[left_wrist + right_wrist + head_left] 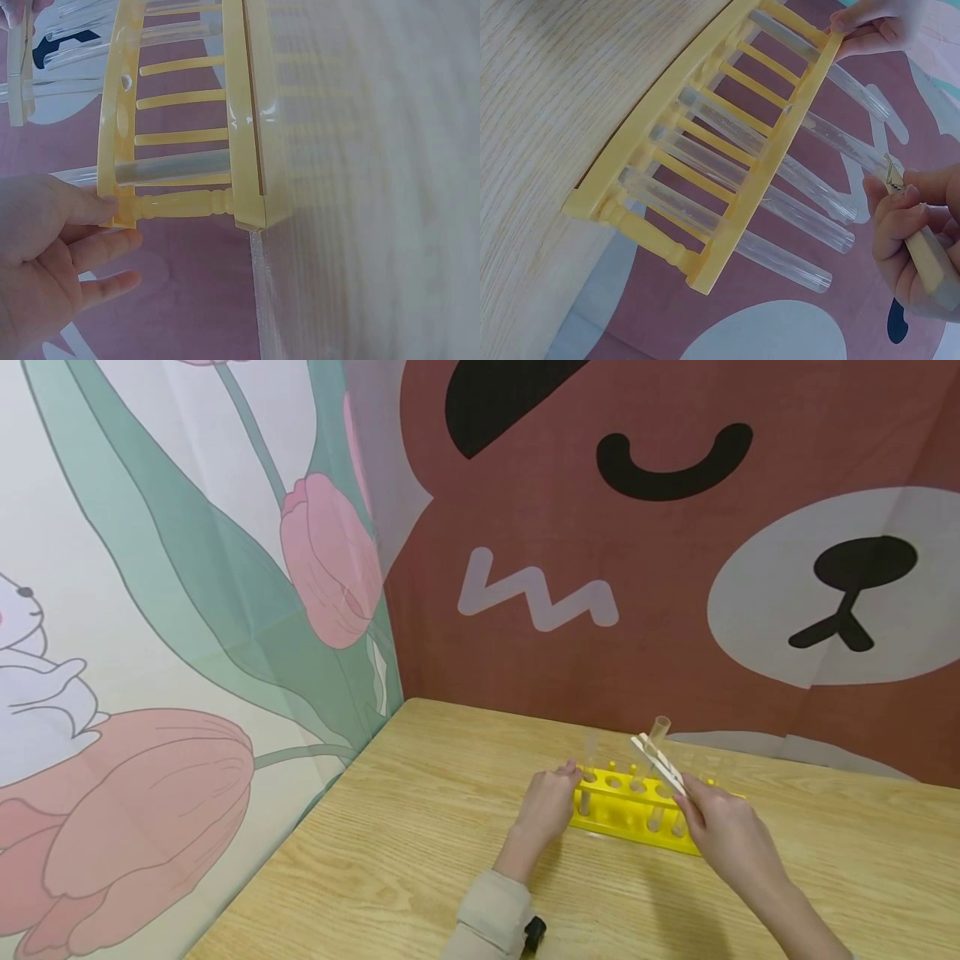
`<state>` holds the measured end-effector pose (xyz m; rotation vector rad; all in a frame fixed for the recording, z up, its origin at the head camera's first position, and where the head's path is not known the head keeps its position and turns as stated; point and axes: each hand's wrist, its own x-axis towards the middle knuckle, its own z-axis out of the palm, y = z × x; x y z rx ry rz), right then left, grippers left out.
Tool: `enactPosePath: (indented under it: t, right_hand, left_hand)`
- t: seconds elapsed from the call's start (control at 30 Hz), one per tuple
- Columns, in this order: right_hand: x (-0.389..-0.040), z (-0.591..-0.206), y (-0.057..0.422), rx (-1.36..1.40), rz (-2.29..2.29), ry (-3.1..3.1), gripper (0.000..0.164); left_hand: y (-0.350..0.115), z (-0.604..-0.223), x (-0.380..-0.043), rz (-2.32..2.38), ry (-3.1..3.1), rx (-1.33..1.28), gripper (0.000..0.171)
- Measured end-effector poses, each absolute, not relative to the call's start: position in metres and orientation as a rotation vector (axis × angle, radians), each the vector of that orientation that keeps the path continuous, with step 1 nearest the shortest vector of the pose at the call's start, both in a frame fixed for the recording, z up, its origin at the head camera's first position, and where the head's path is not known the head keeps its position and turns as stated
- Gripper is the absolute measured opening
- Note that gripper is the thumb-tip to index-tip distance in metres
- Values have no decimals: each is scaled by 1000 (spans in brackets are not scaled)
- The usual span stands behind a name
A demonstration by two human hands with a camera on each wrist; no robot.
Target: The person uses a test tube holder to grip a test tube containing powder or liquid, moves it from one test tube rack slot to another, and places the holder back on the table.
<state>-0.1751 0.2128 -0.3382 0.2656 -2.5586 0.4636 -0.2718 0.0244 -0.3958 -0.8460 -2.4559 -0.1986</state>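
A yellow test tube rack (622,837) stands on the table. My left hand (547,806) pinches the left end of its upper bar between thumb and fingers. In my right hand (731,831) is a wooden test tube clamp (660,766), whose far end grips a clear test tube (662,727) near its mouth. The right wrist view shows that clamped tube (847,139) slanting, its lower end at the rack's upper bar; whether it has entered a hole I cannot tell. One tube (859,94) stands at the left-hand end, and three tubes (784,262) stand toward the other end.
The wood-grain table (390,843) runs up to a printed cloth wall (525,668) with a bear face close behind the rack. Another printed cloth (187,610) with tulips borders the left side. A small black object (534,933) shows by the left sleeve.
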Motion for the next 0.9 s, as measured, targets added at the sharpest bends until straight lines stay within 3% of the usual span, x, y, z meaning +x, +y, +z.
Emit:
enactPosePath:
  t: [0.9]
  right_hand:
    - [-175,-336,212,256,465,-2549,32]
  left_hand:
    - [23,-396,-272,-229,-2439,-852,24]
